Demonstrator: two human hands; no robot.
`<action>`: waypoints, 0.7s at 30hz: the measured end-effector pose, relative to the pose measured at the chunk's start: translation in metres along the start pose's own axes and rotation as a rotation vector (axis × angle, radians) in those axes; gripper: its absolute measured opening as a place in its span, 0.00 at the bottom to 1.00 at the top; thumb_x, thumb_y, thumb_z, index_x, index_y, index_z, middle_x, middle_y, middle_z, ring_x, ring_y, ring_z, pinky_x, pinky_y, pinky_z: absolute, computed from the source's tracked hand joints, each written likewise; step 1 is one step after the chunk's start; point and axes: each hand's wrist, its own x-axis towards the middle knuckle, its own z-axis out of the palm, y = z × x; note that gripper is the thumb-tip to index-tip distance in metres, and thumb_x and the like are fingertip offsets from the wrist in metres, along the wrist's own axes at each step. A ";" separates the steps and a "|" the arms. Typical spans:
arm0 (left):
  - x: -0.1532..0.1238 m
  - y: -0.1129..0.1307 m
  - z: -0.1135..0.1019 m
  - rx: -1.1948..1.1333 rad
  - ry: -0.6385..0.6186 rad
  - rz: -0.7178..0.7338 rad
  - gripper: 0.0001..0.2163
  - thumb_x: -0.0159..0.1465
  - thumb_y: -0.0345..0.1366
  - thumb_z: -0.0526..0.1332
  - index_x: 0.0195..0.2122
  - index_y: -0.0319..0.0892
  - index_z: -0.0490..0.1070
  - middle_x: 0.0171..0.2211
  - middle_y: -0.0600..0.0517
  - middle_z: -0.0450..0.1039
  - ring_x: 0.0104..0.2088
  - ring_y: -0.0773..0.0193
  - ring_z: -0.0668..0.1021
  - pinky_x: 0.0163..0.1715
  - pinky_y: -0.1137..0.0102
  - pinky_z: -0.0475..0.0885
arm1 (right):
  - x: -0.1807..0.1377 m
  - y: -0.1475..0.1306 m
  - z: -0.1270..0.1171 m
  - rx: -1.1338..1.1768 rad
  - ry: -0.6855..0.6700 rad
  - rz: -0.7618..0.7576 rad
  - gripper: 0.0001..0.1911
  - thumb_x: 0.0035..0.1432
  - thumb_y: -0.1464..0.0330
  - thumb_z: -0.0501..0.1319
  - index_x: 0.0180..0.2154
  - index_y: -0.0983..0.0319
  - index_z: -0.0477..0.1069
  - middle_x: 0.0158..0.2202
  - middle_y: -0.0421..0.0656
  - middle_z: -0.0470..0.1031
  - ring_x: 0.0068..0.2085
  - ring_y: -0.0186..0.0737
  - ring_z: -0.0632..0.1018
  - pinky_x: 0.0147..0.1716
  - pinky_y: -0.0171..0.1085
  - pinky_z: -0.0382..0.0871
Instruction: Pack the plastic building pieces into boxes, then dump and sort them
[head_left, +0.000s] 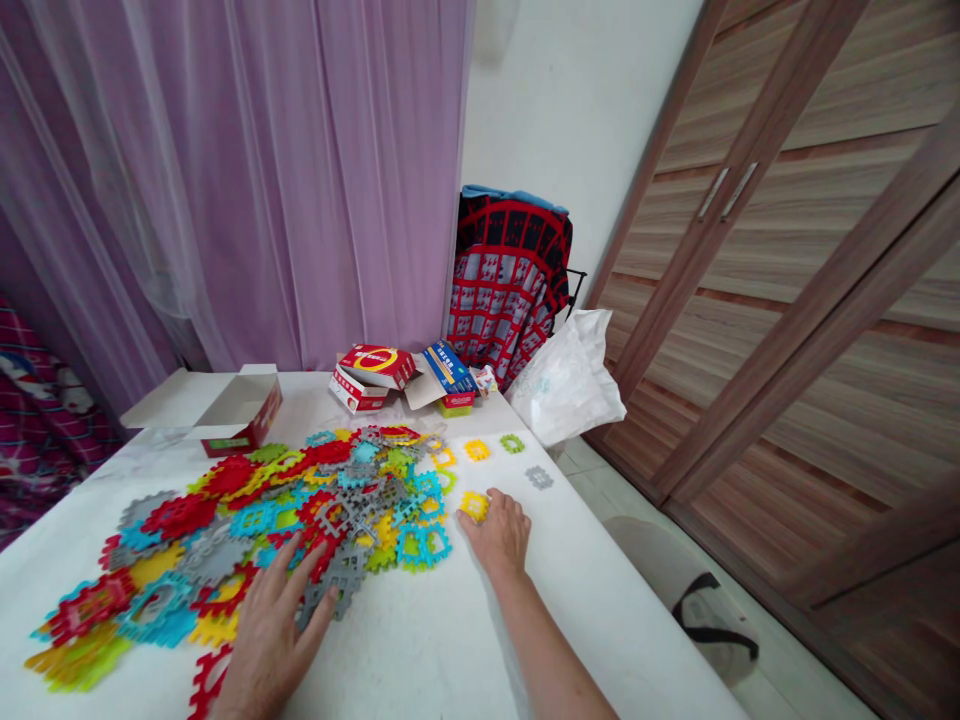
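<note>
My right hand (504, 538) grips a small yellow toothed plastic building piece (466, 500) between thumb and fingers, at or just above the white tabletop. My left hand (271, 628) has its fingers spread over the near edge of a wide heap of similar flat pieces in red, blue, yellow, green and grey. Under and beside its fingers lie grey pieces (345, 590) and a red piece (208, 682). Nearest my right hand, at the heap's right side, are blue window-shaped pieces (411, 545). Beyond it lie a separate yellow piece (477, 450), a green piece (512, 443) and a grey piece (539, 477).
An open red box (247, 425) stands at the back left of the white table (420, 650). Red boxes (375, 365) and a blue box (452, 368) sit at the back edge. A white plastic bag (574, 385) hangs at the far right corner, beside a cloth-covered chair (502, 270).
</note>
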 end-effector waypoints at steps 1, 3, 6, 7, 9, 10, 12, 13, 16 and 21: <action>0.000 -0.001 0.000 -0.001 0.002 -0.004 0.22 0.64 0.48 0.52 0.57 0.50 0.70 0.63 0.43 0.64 0.58 0.47 0.72 0.55 0.48 0.69 | 0.001 -0.002 -0.001 -0.009 -0.005 -0.006 0.23 0.55 0.55 0.63 0.48 0.62 0.71 0.43 0.52 0.76 0.48 0.55 0.74 0.46 0.46 0.61; -0.001 -0.002 0.001 -0.003 0.001 -0.002 0.21 0.64 0.48 0.53 0.57 0.52 0.70 0.63 0.45 0.64 0.58 0.48 0.72 0.55 0.49 0.69 | 0.002 -0.004 -0.001 -0.012 -0.009 -0.020 0.22 0.55 0.59 0.63 0.50 0.61 0.70 0.44 0.52 0.76 0.48 0.54 0.74 0.46 0.46 0.60; -0.002 -0.004 0.003 -0.002 -0.002 -0.001 0.22 0.64 0.48 0.53 0.57 0.52 0.70 0.63 0.45 0.64 0.58 0.48 0.72 0.56 0.49 0.69 | 0.002 0.000 0.000 0.024 -0.013 -0.035 0.22 0.55 0.64 0.61 0.53 0.61 0.69 0.47 0.52 0.77 0.50 0.52 0.74 0.47 0.45 0.60; -0.002 -0.005 0.003 -0.001 -0.003 -0.004 0.22 0.64 0.48 0.53 0.57 0.52 0.69 0.62 0.45 0.64 0.58 0.47 0.72 0.56 0.48 0.68 | 0.002 0.002 0.000 0.042 -0.012 -0.034 0.23 0.55 0.65 0.60 0.53 0.61 0.69 0.47 0.51 0.76 0.50 0.52 0.74 0.48 0.45 0.60; -0.003 -0.004 0.003 0.003 -0.001 -0.010 0.22 0.64 0.48 0.53 0.57 0.51 0.69 0.62 0.44 0.64 0.58 0.47 0.72 0.56 0.48 0.68 | 0.000 0.006 0.001 0.069 -0.007 -0.025 0.24 0.55 0.65 0.60 0.54 0.61 0.68 0.48 0.51 0.76 0.51 0.52 0.73 0.48 0.44 0.60; -0.003 -0.004 0.002 0.005 -0.002 -0.006 0.22 0.64 0.48 0.53 0.58 0.51 0.69 0.63 0.44 0.64 0.58 0.47 0.72 0.56 0.48 0.68 | -0.001 0.007 0.001 0.072 -0.004 -0.016 0.24 0.55 0.64 0.61 0.54 0.61 0.68 0.48 0.51 0.76 0.51 0.52 0.73 0.48 0.44 0.60; -0.002 -0.002 0.001 0.013 0.002 0.011 0.22 0.64 0.48 0.53 0.57 0.50 0.69 0.63 0.43 0.63 0.58 0.46 0.72 0.55 0.47 0.68 | -0.002 0.009 0.001 0.060 -0.003 0.005 0.24 0.54 0.63 0.62 0.53 0.61 0.69 0.48 0.51 0.76 0.50 0.53 0.73 0.48 0.45 0.60; -0.002 0.000 0.001 0.018 0.009 0.019 0.22 0.65 0.48 0.52 0.57 0.49 0.69 0.63 0.42 0.63 0.58 0.46 0.72 0.55 0.47 0.69 | -0.003 0.009 0.001 0.051 -0.004 0.016 0.24 0.54 0.62 0.62 0.52 0.61 0.69 0.47 0.52 0.76 0.50 0.53 0.74 0.48 0.45 0.60; -0.001 0.003 -0.001 0.029 0.030 0.027 0.21 0.65 0.48 0.51 0.56 0.48 0.70 0.62 0.42 0.64 0.57 0.47 0.73 0.53 0.48 0.70 | -0.004 0.009 0.001 0.041 0.001 0.026 0.23 0.55 0.62 0.62 0.51 0.61 0.69 0.46 0.51 0.77 0.50 0.53 0.74 0.48 0.45 0.59; -0.001 0.004 -0.004 0.032 0.011 0.023 0.21 0.66 0.48 0.51 0.56 0.50 0.69 0.62 0.43 0.64 0.57 0.48 0.72 0.53 0.49 0.70 | -0.004 0.010 0.000 0.051 0.005 0.017 0.22 0.56 0.64 0.61 0.52 0.61 0.68 0.47 0.51 0.77 0.50 0.52 0.74 0.48 0.45 0.59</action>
